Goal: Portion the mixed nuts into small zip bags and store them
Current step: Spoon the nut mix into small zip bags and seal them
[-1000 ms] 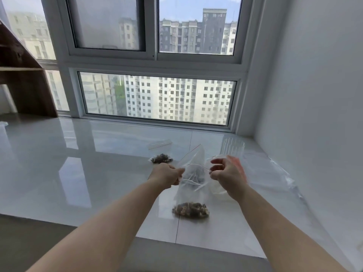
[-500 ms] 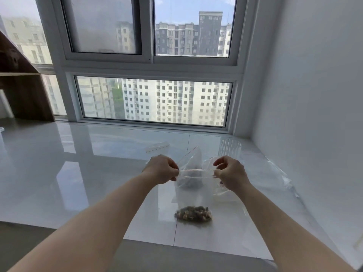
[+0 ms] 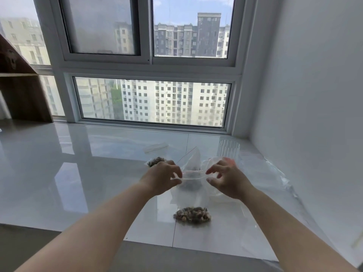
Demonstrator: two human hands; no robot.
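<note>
Left hand (image 3: pixel 163 178) pinches the left end of the zip bag (image 3: pixel 189 195) mouth between thumb and fingers; right hand (image 3: pixel 225 179) is at the right end, thumb and fingers spread, grip on the strip unclear (can't tell if it touches). Bag hangs upright, mixed nuts (image 3: pixel 192 214) in its bottom resting on the white sill (image 3: pixel 78 173). Another filled bag (image 3: pixel 155 161) lies just behind the left hand; clear cup (image 3: pixel 228 150) behind the right.

Clear thin plastic zip bag (image 3: pixel 189 195), glossy white tiled sill (image 3: pixel 59 173), matt wall (image 3: pixel 314 95), wood shelf (image 3: pixel 21 95)
</note>
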